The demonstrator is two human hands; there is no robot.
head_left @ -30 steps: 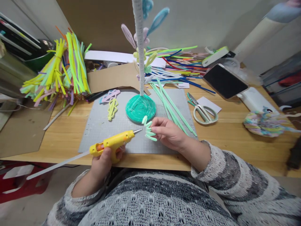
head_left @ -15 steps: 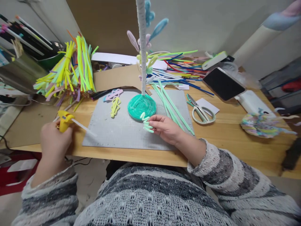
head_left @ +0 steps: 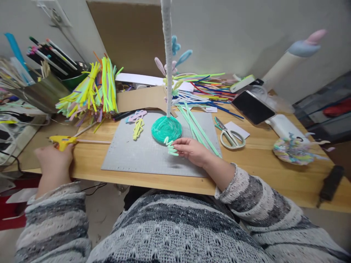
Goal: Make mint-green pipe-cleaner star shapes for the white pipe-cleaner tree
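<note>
At the left of the table my left hand (head_left: 56, 160) is closed on a yellow hot glue gun (head_left: 63, 141), with a long glue stick (head_left: 93, 141) sticking out of its back towards the right. My right hand (head_left: 193, 151) pinches a mint-green pipe cleaner (head_left: 170, 147) bent into a zigzag, held above the grey cutting mat (head_left: 131, 155). Just behind it stands a round green base (head_left: 164, 128) with a white wrapped stem (head_left: 168, 65) rising from it. Folded yellow (head_left: 138, 129) and pink-blue (head_left: 136, 116) pipe cleaner pieces lie left of the base.
Straight mint pipe cleaners (head_left: 196, 126) lie on the mat's right side. Scissors (head_left: 231, 137), a phone (head_left: 253, 106) and a pastel fuzzy piece (head_left: 293, 150) are further right. Pipe cleaner bundles (head_left: 93, 89) and pen holders (head_left: 41, 91) stand back left; a cardboard strip (head_left: 142, 98) lies behind the mat.
My left hand has moved left with the glue gun, which has turned so its nozzle points left. My right hand keeps the zigzag near the base. The head view has shifted slightly.
</note>
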